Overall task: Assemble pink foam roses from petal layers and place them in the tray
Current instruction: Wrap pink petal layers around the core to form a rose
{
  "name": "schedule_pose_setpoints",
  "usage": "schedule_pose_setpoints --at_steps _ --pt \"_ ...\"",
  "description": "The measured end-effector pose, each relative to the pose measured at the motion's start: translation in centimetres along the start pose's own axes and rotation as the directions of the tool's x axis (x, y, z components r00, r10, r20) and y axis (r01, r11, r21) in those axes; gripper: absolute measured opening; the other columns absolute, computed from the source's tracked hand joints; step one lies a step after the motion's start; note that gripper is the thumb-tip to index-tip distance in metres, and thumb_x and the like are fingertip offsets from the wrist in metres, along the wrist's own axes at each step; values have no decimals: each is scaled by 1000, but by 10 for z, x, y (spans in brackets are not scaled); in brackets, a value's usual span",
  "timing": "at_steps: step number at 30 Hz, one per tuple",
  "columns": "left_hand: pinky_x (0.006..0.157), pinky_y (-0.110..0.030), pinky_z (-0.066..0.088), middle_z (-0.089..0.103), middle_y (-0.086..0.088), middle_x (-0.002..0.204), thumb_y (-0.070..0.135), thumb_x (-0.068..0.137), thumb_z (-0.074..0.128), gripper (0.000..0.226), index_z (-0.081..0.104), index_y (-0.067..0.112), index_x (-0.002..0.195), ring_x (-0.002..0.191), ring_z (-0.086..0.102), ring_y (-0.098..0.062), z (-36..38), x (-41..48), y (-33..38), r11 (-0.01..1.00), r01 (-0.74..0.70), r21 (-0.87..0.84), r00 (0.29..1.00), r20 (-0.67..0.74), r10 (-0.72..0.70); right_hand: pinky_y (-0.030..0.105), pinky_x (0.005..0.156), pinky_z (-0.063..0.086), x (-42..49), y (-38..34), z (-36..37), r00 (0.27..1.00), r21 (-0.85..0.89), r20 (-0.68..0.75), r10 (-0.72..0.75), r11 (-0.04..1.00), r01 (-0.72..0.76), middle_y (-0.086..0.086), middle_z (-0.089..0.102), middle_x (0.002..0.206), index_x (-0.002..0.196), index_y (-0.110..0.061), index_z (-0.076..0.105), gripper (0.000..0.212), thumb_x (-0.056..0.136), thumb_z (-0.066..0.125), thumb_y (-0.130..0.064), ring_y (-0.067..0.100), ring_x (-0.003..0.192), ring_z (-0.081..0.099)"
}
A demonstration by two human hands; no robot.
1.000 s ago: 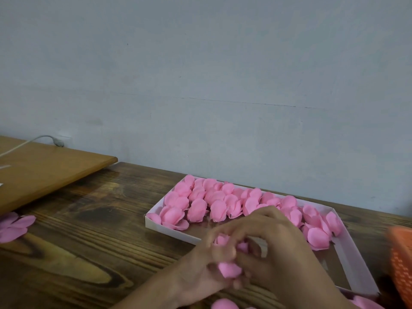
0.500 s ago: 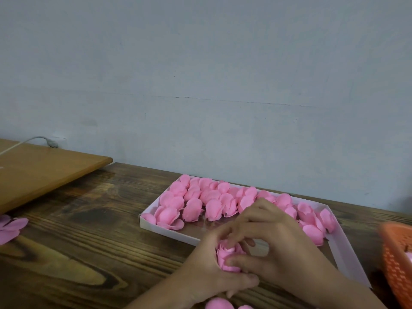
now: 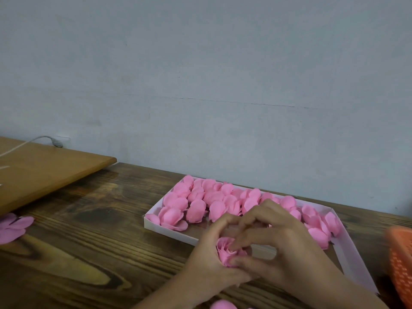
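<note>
The rose [image 3: 226,249] is a soft pink foam bloom, its thin petals crumpled and folded together into a loose cup. The left hand [image 3: 207,266] cradles it with curled fingers, and the right hand [image 3: 281,246] pinches its petals from above with thumb and fingertips. Both hands hold it just above the worktop [image 3: 89,253], in front of the near wall of the white tray [image 3: 169,230]. The tray holds many finished roses [image 3: 211,199], packed along its far side and right end. An orange basket [image 3: 401,264] shows at the right edge; its contents cannot be seen
</note>
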State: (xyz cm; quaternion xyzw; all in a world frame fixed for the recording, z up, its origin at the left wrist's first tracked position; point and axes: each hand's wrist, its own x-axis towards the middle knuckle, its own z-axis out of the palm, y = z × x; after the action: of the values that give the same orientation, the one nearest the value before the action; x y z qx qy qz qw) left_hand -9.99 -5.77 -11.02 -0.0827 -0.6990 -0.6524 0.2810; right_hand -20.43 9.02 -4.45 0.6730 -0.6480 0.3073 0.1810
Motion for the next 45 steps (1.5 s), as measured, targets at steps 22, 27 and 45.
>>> schedule_pose_setpoints --at_steps 22,27,45 --pt "81 -40 64 74 -17 126 22 92 76 27 65 13 115 109 75 -29 7 3 13 809 129 -573 924 -227 -309 31 84 59 -15 -35 57 785 511 103 611 644 -569 -27 74 104 116 -40 67 38 83 82 -28 -2 96 72" --pt "112 -49 50 63 -15 145 43 68 97 97 50 14 148 137 60 -29 2 2 19 808 174 -563 956 -102 -276 37 79 61 -13 -31 57 764 646 90 639 546 -533 -3 80 95 101 -34 75 31 85 82 -8 15 90 76" --pt "62 -17 49 71 3 127 26 87 84 19 70 27 100 76 64 0 -12 -4 34 860 324 -395 929 307 -209 31 50 49 -4 -34 59 695 878 446 563 -123 -463 23 57 71 99 9 68 32 71 81 2 26 61 60"
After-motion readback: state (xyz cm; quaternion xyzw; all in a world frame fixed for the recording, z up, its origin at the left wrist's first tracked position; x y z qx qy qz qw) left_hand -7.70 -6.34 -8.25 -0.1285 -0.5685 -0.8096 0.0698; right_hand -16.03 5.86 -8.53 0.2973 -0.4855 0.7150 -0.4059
